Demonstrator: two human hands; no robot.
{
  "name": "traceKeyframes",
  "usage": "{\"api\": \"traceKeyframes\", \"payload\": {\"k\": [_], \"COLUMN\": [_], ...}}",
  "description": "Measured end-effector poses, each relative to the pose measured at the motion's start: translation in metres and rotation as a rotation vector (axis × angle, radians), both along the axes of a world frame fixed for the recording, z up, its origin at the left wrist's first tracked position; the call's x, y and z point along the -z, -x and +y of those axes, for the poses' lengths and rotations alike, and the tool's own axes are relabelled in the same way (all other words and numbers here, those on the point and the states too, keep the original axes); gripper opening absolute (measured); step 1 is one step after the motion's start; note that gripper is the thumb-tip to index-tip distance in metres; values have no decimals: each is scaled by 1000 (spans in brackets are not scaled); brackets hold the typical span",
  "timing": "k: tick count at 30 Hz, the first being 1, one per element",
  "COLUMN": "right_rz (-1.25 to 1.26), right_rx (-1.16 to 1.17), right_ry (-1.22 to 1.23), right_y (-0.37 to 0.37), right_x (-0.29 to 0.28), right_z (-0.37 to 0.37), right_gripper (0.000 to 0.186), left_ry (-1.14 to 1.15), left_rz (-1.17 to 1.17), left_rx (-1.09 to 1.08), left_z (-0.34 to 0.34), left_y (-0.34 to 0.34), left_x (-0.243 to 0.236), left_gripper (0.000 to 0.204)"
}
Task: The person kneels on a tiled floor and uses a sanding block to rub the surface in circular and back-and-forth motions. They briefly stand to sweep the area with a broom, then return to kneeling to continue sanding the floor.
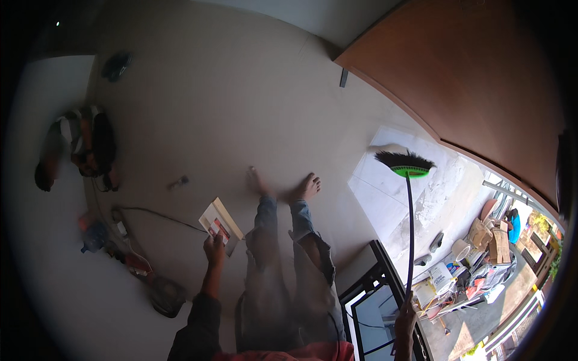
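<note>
Broom [404, 161] in right hand [406, 319]; shoes [436, 242], cartons [499, 245] beyond.

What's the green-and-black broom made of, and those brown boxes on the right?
Green-and-black broom: its bright, evenly coloured green head is probably plastic; the black bristles look synthetic, fanning out in thin strands; the slim, dark handle could be metal or plastic.
Flat-sided brown boxes: likely cardboard, with a dull tan colour and straight edges.

The broom [412, 231] is right of the feet [309, 188], the panel [221, 220] left, the cord [139, 209] farther left.
</note>
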State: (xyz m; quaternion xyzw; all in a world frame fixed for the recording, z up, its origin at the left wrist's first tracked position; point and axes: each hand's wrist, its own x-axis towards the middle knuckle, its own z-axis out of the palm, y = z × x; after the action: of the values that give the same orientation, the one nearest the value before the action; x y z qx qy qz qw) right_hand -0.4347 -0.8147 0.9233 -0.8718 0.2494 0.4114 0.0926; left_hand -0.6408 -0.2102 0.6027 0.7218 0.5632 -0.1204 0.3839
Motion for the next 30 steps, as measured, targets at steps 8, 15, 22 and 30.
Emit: {"api": "traceKeyframes", "payload": {"k": [8,15,22,30], "right_rz": [21,-83,-324,-111], "right_rx": [60,187,69,439], "right_ry": [-393,-199,-334,-259], "right_y": [-58,-27,-3,-19], "right_x": [81,121,84,178], "right_z": [168,109,127,33], "right_gripper": [62,55,61,53], "left_ry": [-47,-55,-175,-30], "left_rz": [-15,-9,1,-141], "left_rx": [207,222,149,381], "left_z": [-1,15,11,-5], "left_y": [-38,-16,35,-69], "left_x": [-15,-54,2,-29], "left_gripper": [50,48,48,45]}}
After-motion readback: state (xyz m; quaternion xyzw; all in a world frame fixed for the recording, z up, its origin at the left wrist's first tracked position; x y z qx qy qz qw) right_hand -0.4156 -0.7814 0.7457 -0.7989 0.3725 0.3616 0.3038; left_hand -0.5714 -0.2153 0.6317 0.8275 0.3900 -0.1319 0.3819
